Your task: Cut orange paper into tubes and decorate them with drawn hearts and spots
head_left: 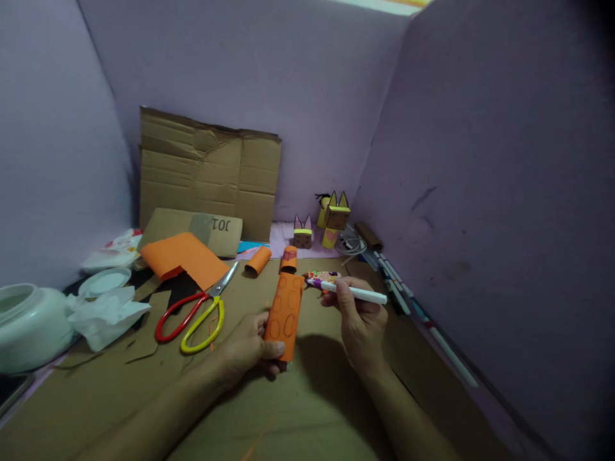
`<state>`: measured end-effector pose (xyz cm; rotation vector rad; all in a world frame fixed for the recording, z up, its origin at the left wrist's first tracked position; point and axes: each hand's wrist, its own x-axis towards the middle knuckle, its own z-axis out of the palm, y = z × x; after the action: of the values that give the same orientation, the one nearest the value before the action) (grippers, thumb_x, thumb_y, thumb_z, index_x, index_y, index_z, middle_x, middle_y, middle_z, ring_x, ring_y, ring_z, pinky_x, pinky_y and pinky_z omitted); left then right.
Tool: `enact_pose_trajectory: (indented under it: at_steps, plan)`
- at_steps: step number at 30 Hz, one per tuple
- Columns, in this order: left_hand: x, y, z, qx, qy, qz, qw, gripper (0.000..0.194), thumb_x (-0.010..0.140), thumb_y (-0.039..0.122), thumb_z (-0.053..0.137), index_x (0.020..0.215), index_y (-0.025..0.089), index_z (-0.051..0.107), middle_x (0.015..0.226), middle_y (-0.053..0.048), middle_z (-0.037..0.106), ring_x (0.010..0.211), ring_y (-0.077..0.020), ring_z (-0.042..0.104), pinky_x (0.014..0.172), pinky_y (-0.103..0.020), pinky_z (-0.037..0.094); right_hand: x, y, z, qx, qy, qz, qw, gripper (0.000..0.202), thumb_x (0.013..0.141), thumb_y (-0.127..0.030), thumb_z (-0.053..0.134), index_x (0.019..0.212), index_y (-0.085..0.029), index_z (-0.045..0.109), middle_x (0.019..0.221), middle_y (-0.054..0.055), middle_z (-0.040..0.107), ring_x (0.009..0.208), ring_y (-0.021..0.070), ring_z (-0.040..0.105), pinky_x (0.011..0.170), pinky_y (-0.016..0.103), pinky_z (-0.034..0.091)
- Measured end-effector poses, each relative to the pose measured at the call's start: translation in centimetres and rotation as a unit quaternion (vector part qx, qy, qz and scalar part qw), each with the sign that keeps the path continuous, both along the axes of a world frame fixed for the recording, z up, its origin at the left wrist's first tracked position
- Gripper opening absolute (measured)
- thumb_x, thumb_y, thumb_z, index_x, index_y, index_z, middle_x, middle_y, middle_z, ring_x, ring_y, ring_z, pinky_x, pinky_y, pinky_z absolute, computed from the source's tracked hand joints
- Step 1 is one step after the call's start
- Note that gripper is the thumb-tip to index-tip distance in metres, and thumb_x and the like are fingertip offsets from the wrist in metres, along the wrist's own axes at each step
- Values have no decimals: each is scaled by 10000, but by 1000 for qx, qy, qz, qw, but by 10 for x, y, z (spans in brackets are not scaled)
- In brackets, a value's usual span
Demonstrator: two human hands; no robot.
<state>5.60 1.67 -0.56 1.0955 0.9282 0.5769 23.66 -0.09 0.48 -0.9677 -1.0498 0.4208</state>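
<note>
An orange paper tube (287, 310) with several dark ovals drawn on it is gripped near its lower end by my left hand (254, 342). My right hand (362, 320) holds a white marker pen (368, 294) with a purple front part. The marker points left, its tip close to the tube's upper right edge; I cannot tell whether they touch. Behind the tube stands a shorter orange roll (289, 259) with a reddish shape on it. Another small orange roll (258, 261) lies to its left. A colourful patterned piece (327, 276) is partly hidden behind the marker and right hand.
Scissors (216, 301) with red and yellow handles lie left, beside orange paper (185, 256). A white jar (31, 326) and crumpled tissue (108, 317) stand farther left. Cardboard animal figures (336, 218) are at the back; several markers (442, 339) line the right wall.
</note>
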Motion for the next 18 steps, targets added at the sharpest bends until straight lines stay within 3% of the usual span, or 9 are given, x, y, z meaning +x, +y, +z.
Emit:
enact_pose_trajectory:
  at_steps: [18]
  plan:
    - [2,-2,6,0,5,-2,1000,361,559,198,741,861,122,557,655,-38,641,518,-138,592,457,-234,488,-1,1,0,-10,-13,3,1000,208,856,-376,629,796,-177,644,585,-9,648,512,138,626,505,273,555]
